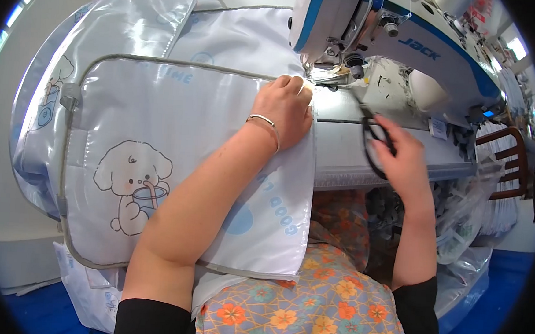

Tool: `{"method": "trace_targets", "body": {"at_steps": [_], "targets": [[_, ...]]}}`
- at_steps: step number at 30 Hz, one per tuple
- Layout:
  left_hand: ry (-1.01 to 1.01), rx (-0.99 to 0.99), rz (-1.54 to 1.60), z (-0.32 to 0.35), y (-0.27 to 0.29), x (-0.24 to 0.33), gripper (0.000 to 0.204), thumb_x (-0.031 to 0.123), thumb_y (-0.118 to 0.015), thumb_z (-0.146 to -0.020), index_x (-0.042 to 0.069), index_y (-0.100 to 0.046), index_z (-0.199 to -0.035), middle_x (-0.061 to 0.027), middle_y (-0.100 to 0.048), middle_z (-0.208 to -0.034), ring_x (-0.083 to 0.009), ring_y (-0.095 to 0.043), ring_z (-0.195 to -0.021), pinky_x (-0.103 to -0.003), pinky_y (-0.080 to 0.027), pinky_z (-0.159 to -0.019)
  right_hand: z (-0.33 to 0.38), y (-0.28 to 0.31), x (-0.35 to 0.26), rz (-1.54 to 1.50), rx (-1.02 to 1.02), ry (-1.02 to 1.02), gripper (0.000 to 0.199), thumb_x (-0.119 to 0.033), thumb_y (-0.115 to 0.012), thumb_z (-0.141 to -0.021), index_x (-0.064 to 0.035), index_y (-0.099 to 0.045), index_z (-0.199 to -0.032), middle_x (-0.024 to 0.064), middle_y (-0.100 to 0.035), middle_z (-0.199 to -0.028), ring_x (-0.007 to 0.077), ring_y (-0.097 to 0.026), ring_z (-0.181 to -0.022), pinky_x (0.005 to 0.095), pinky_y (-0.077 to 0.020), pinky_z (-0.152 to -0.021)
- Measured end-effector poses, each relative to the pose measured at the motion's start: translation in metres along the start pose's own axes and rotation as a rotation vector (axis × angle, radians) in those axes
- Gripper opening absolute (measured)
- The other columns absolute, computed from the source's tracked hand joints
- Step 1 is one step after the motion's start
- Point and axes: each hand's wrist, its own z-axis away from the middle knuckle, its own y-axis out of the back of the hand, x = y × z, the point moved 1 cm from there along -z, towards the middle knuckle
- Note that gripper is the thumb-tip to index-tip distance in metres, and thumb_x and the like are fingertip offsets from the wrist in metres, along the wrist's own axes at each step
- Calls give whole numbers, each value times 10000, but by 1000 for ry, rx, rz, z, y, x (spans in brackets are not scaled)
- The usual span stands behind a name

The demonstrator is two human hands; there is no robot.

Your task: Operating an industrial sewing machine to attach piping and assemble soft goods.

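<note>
My left hand (285, 110) is closed on the top right corner of a shiny white fabric panel (124, 109), close by the presser foot (332, 79) of a sewing machine (398, 34). Grey binding runs around the panel's top, left and lower edges; a cartoon puppy with a cup is printed on it. My right hand (406, 160) grips black-handled scissors (368, 129) over the machine's front bed. Their blades point toward the presser foot and are blurred, so I cannot see whether they are apart. My left fingertips are partly hidden at the corner.
More shiny printed fabric (129, 21) lies behind and left of the panel. The machine's arm overhangs the right side. Beyond the bed on the right are a brown wooden chair (513, 163) and clear plastic bags (460, 221). My floral apron (308, 310) is against the table's front.
</note>
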Motion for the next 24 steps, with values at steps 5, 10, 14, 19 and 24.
{"method": "trace_targets", "body": {"at_steps": [5, 10, 14, 19, 24], "targets": [[-8, 31, -4, 0, 1, 1, 185, 187, -633, -802, 66, -687, -931, -101, -632, -1045, -267, -598, -1074, -397, -493, -930, 18, 11, -8, -194, 78, -180, 546, 3, -678, -825, -105, -592, -1353, 15, -658, -901, 78, -561, -747, 257, -455, -675], [13, -9, -24, -1, 5, 3, 263, 134, -634, -809, 62, -698, -1054, -97, -650, -1104, -286, -613, -1066, -410, -515, -908, -1, -6, -31, -25, -61, -38, 502, -127, -734, -817, -126, -619, -1307, 107, -643, -767, 176, -562, -657, 318, -464, -639], [27, -25, -7, -1, 6, 3, 269, 133, -635, -815, 61, -702, -1065, -100, -652, -1101, -289, -612, -1064, -405, -513, -916, -15, -13, -32, 25, -83, -44, 458, -198, -727, -849, -126, -632, -1291, 150, -683, -811, 268, -628, -696, 360, -488, -682], [3, 10, -8, -2, 4, 1, 215, 167, -636, -826, 65, -699, -1003, -103, -648, -1064, -285, -611, -1056, -403, -509, -914, -17, -19, -32, 44, -92, -71, 424, -227, -701, -877, -113, -641, -1281, 183, -710, -904, 332, -675, -807, 386, -506, -743], [-11, 35, 4, -1, 0, -1, 186, 198, -637, -830, 65, -696, -946, -106, -643, -1033, -277, -610, -1047, -400, -505, -907, -21, -19, -36, 50, -76, -87, 416, -242, -688, -887, -80, -645, -1268, 206, -711, -963, 354, -686, -885, 401, -518, -789]]}}
